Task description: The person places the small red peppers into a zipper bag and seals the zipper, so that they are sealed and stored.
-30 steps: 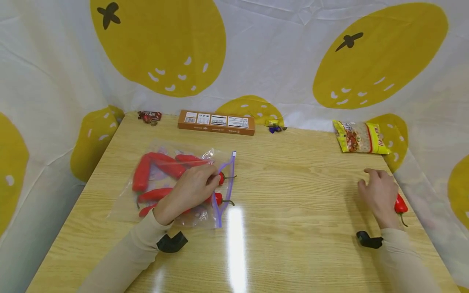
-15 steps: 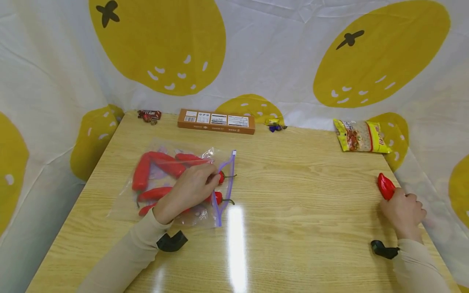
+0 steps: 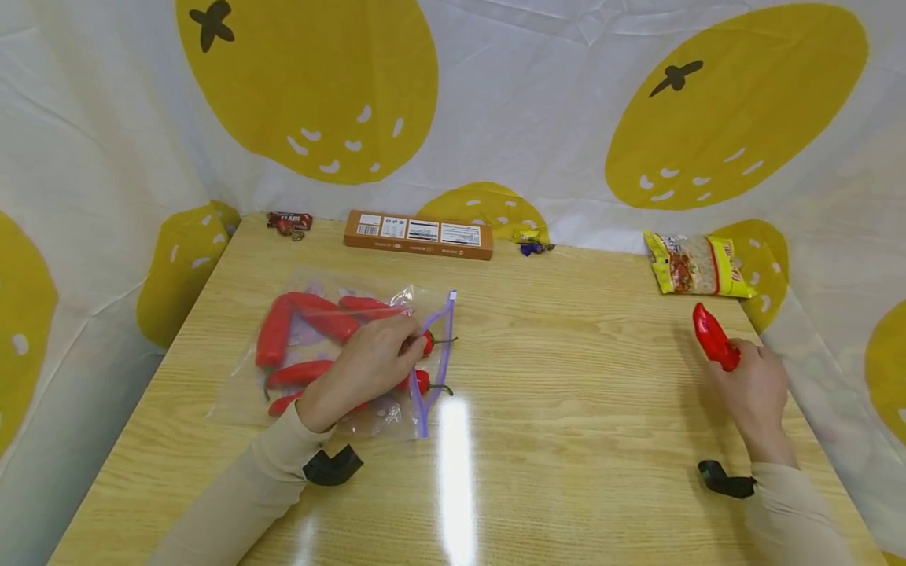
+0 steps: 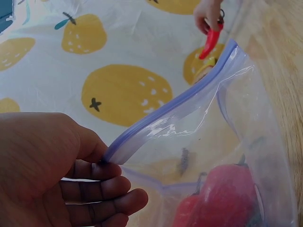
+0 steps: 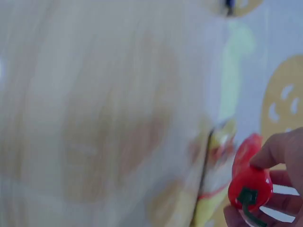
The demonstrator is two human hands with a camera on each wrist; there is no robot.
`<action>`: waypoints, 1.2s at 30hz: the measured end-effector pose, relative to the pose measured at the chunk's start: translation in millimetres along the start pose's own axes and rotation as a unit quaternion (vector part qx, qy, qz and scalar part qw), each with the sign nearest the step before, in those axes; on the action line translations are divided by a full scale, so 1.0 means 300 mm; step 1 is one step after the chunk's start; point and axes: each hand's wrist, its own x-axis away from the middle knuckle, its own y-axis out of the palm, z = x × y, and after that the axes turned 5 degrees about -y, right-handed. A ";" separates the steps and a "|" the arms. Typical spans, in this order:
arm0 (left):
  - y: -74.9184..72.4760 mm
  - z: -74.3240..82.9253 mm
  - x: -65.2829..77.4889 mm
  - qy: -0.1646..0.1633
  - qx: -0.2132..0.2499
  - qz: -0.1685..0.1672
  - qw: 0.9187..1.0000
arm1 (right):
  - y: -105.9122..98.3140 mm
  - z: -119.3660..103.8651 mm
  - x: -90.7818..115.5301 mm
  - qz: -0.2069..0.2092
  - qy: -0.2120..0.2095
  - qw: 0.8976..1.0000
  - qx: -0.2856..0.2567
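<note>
Right hand (image 3: 753, 385), at the right of the head view: thumb and fingers clamped on 1 red pepper (image 3: 713, 336), which projects beyond the fingertips toward the upper left. In the right wrist view, the pepper lies at lower right between thumb and fingers, green stem (image 5: 247, 196) toward the bottom edge. Left hand (image 3: 375, 358), left of centre: thumb and forefinger pinch the purple zip edge (image 4: 163, 111) of a clear bag (image 3: 382, 424) holding several bagged peppers (image 3: 272, 334).
</note>
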 end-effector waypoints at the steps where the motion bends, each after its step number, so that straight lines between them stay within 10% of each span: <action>1: 0.000 0.000 0.000 0.000 0.001 0.000 1.000 | 0.002 -0.037 -0.005 0.004 -0.010 1.000 -0.016; 7: 0.002 -0.002 0.002 0.003 -0.001 0.001 1.000 | 0.012 -0.277 -0.003 0.011 -0.099 0.987 -0.127; 17: 0.003 0.000 0.004 0.009 -0.001 0.004 1.000 | 0.046 -0.603 0.077 -0.039 -0.286 0.931 -0.224; 36: 0.009 0.002 0.006 0.005 0.000 0.000 1.000 | 0.158 -0.901 0.168 -0.138 -0.375 0.868 -0.295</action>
